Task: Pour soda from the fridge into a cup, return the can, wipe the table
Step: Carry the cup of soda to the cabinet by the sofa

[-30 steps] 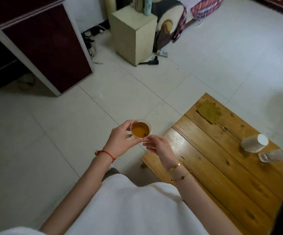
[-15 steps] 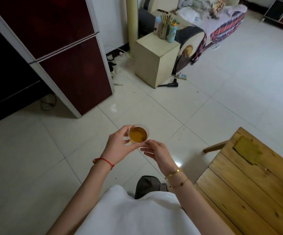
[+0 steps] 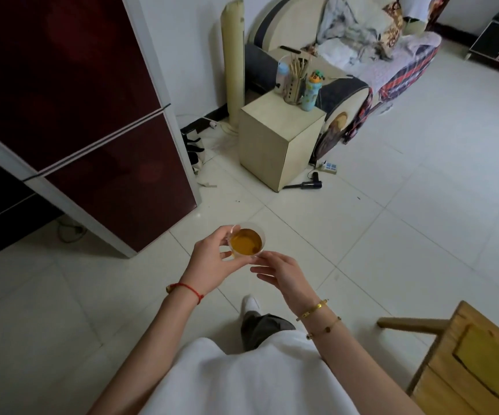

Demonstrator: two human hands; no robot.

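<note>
Left hand (image 3: 212, 260) curled round the side of a clear cup (image 3: 246, 242) of amber soda, thumb and fingers gripping its wall. Right hand (image 3: 284, 274) just below and beside the cup, fingers relaxed and slightly spread, fingertips touching the cup's near edge. Cup upright, held over the tiled floor (image 3: 392, 235). Dark red fridge (image 3: 92, 130), doors closed, beyond and left of the cup. Wooden table (image 3: 478, 369) corner near and right of the cup. Small cream cabinet (image 3: 275, 145) farther beyond.
</note>
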